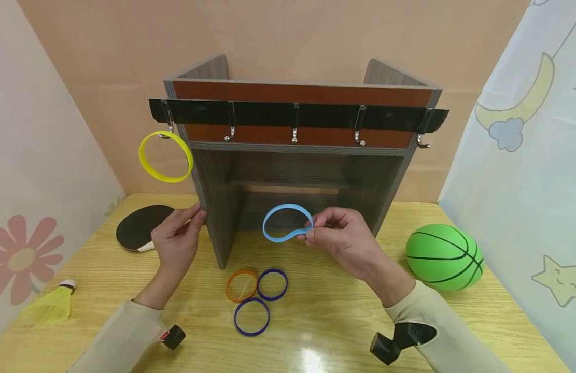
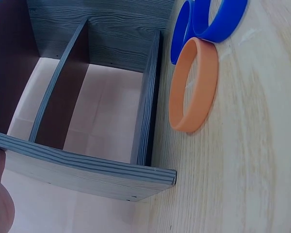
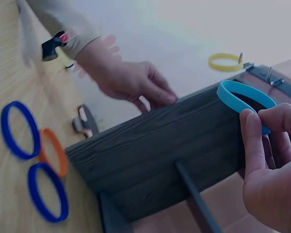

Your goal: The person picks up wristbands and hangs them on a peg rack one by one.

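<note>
Against the shelf (image 1: 215, 191) rests the left hand (image 1: 178, 235) (whether pinching, can't tell); the right hand (image 1: 341, 235) pinches a blue band (image 3: 227, 97).

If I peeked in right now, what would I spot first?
Probably the bright green ball on the table, over at the right. Next might be the yellow band hanging at the left end of the hook row, then the light blue band pinched in the right hand, before the shelf.
</note>
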`<state>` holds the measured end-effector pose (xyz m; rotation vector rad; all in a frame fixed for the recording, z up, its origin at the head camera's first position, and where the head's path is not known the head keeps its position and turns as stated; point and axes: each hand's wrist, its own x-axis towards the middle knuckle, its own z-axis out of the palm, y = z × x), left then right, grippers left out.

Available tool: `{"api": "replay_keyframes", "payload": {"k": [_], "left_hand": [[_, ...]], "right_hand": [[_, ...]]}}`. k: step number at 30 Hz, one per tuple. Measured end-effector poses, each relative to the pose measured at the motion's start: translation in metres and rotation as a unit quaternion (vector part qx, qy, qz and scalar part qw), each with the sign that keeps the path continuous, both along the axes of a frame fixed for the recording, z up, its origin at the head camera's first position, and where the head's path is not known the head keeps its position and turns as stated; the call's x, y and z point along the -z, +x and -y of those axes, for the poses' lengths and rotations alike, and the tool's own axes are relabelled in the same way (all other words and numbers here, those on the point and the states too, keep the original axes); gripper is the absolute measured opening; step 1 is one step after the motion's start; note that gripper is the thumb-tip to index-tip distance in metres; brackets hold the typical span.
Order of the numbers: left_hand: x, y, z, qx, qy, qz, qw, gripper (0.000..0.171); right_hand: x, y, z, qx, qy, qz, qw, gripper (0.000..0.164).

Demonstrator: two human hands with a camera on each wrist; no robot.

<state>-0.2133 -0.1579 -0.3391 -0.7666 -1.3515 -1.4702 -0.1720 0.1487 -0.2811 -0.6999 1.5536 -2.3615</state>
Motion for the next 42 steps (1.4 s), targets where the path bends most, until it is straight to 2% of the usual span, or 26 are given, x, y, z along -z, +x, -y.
{"api": "replay_keyframes", "payload": {"k": [6,13,20,25,29,33,42], "left_hand": [[0.012,-0.009,0.005,-0.008,0.001,0.006,0.9999,0.015],[0.001,-0.001,0.000,-0.003,0.000,-0.001,1.0000,0.014],[0.009,-0.007,0.004,-0.027,0.000,0.007,0.9996,0.014],[0.003,-0.001,0.000,-0.017,-0.003,0.006,0.9998,0.015],[-0.002,0.003,-0.003,-0.011,0.002,0.002,0.9999,0.014],[-0.002,0.003,-0.003,-0.004,0.005,0.002,1.0000,0.014],[0.008,-0.006,0.003,-0.003,0.004,0.000,1.0000,0.015]], "right_hand": [[-0.016,0.000,0.016,-0.005,-0.031,-0.011,0.999,0.022],[-0.032,0.001,0.038,0.001,-0.072,-0.006,0.997,0.024],[-0.047,0.001,0.065,-0.011,-0.128,-0.020,0.991,0.029],[-0.056,-0.001,0.081,-0.006,-0.154,-0.026,0.988,0.028],[-0.061,-0.002,0.090,0.007,-0.161,-0.019,0.987,0.027],[-0.065,-0.004,0.095,0.027,-0.161,-0.004,0.987,0.024],[-0.063,-0.009,0.097,0.047,-0.171,0.023,0.984,0.023]]}}
